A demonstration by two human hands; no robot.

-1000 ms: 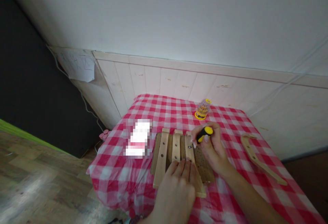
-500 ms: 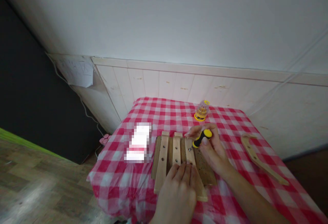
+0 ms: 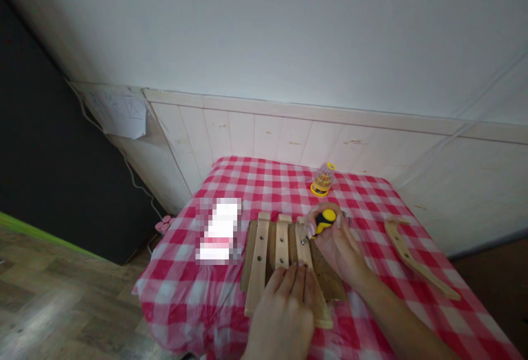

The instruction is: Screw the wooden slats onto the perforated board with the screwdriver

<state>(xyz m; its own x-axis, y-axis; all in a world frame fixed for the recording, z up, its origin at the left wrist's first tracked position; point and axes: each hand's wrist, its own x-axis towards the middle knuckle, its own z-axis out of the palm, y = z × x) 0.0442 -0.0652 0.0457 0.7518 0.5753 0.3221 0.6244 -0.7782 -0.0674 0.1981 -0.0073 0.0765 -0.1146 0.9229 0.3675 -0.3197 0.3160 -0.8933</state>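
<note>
My right hand is closed around the yellow-and-black handle of a screwdriver. The screwdriver tilts down to the left, its tip at a screw hole near the top of the rightmost light wooden slat. My left hand lies flat across the slats, fingers stretched out over their lower part and pressing down. The middle slat and left slat lie alongside, with dark screw holes. All three rest across darker boards; my hands hide parts of them.
A curved wooden piece with two holes lies on the right of the red-and-white checked tablecloth. A clear, yellow-based bit holder stands toward the wall. A pixelated white rectangle is left of the boards. Pink round objects sit beyond the table's left edge.
My right hand has shifted its fingers around the screwdriver handle, wrapping it more closely, and the handle has moved slightly left. My left hand stays on the slats. The view has shifted slightly.
</note>
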